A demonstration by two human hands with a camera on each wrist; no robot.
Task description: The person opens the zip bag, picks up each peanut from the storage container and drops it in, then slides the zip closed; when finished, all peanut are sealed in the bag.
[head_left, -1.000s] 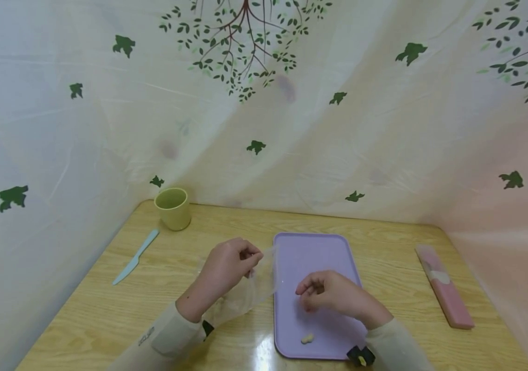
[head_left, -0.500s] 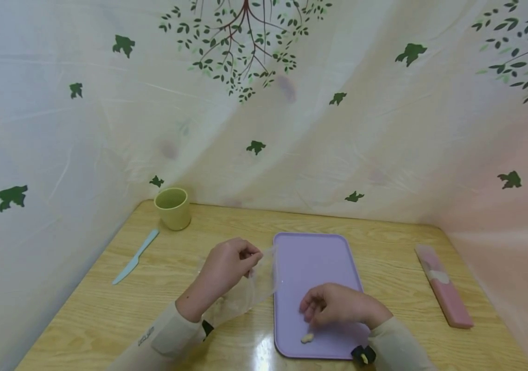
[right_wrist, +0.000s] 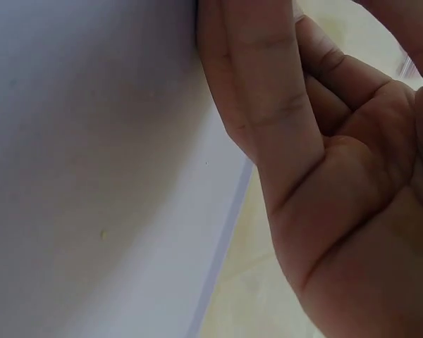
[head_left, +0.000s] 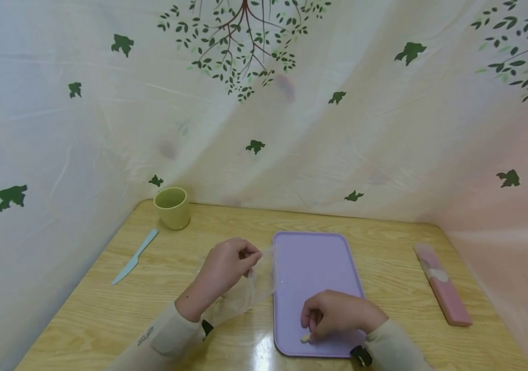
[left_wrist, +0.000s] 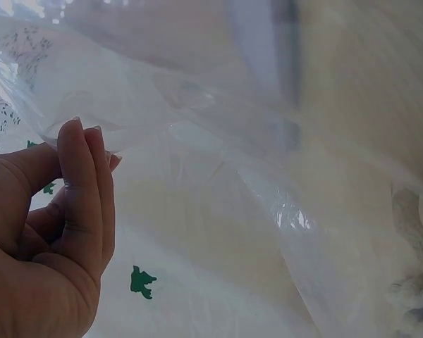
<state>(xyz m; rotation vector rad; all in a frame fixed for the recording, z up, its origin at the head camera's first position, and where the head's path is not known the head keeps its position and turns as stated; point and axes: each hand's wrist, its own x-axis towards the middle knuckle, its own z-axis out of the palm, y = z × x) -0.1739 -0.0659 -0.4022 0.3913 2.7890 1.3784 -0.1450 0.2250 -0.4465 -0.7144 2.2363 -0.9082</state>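
Observation:
My left hand (head_left: 228, 265) pinches the top edge of a clear plastic bag (head_left: 240, 298), holding it up left of the tray. In the left wrist view, the left hand (left_wrist: 63, 218) has its fingertips on the bag's film (left_wrist: 197, 169), and blurred peanut-shaped pieces (left_wrist: 411, 218) show at the right. A small beige peanut (head_left: 305, 338) lies near the front of the purple tray (head_left: 312, 257). My right hand (head_left: 338, 317) reaches down there, its curled thumb and fingers at the peanut and partly covering it. In the right wrist view, the right hand's (right_wrist: 324, 162) fingertips are out of frame.
A yellow-green cup (head_left: 172, 208) stands at the back left, with a light blue knife (head_left: 135, 257) in front of it. On the right lies a long pink case (head_left: 444, 286). Patterned cloth (head_left: 291, 129) hangs behind the wooden table (head_left: 226, 219).
My right hand has come down toward the front of the tray, and its fingertips now meet the peanut. The left hand and the bag have stayed in place.

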